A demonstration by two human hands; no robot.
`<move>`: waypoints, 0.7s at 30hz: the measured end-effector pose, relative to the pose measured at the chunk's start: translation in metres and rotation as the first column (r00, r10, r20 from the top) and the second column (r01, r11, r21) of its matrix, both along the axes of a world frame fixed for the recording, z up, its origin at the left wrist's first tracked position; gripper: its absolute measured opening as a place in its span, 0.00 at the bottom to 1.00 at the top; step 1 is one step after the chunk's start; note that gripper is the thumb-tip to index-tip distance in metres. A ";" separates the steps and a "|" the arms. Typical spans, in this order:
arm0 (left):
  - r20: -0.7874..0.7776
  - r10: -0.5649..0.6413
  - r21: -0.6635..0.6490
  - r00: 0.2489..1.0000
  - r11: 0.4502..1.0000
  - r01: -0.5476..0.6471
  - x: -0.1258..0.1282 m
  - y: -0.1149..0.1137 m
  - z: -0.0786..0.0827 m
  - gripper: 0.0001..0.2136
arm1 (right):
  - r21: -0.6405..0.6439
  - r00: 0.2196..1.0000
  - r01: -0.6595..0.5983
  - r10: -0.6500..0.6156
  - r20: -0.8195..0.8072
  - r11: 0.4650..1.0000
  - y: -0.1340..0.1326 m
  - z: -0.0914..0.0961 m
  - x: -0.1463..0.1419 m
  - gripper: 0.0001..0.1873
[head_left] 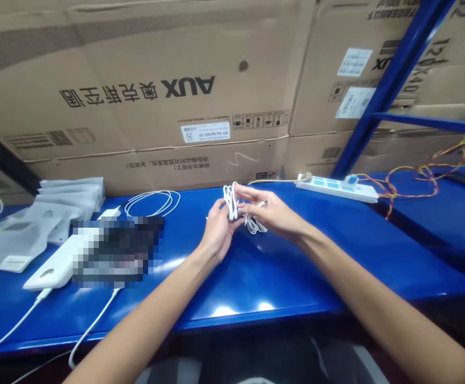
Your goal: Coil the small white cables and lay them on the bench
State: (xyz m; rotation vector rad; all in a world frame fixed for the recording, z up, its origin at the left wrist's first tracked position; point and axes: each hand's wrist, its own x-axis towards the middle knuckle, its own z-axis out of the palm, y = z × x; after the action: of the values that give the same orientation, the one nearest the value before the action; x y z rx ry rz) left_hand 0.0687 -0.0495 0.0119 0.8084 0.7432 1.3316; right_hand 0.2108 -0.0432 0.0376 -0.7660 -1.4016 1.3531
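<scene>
A bundled white cable (pixel 232 202) is held upright between my two hands, over the back middle of the blue shelf (pixel 296 266). My left hand (pixel 218 226) wraps its fingers and thumb around the lower left of the bundle. From the right, my right hand (pixel 270 210) pinches the same bundle with thumb and fingertips. Beneath my right hand hangs or lies a second looped white cable (pixel 255 225); whether it touches the hand I cannot tell.
On the left lie several grey plastic pouches (pixel 20 229), a white power bank (pixel 56 266), a pixelated dark device (pixel 116 250) and a coiled white cable (pixel 152 200). A white power strip (pixel 336 188) sits at back right, near twisted wires (pixel 426 173). Cardboard boxes (pixel 144 53) stand behind.
</scene>
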 end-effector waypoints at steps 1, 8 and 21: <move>0.008 0.002 -0.002 1.000 1.000 -0.002 -0.001 0.000 0.000 0.07 | 0.010 0.999 -0.030 0.029 0.030 1.000 0.000 0.003 0.004 0.24; 0.008 -0.030 -0.030 1.000 0.999 0.030 -0.003 -0.004 0.000 0.06 | 0.158 0.911 -0.226 0.151 0.384 0.961 0.010 0.021 0.028 0.25; 0.061 0.048 0.052 0.997 0.997 -0.051 -0.003 0.001 -0.005 0.06 | 0.427 0.874 0.328 -0.442 0.200 0.843 0.016 -0.017 0.013 0.21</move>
State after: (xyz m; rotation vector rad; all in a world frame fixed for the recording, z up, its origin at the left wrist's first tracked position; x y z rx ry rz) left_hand 0.0661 -0.0485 0.0074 0.7936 0.6867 1.4189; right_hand 0.2241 -0.0274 0.0204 -0.9495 -1.5704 0.6359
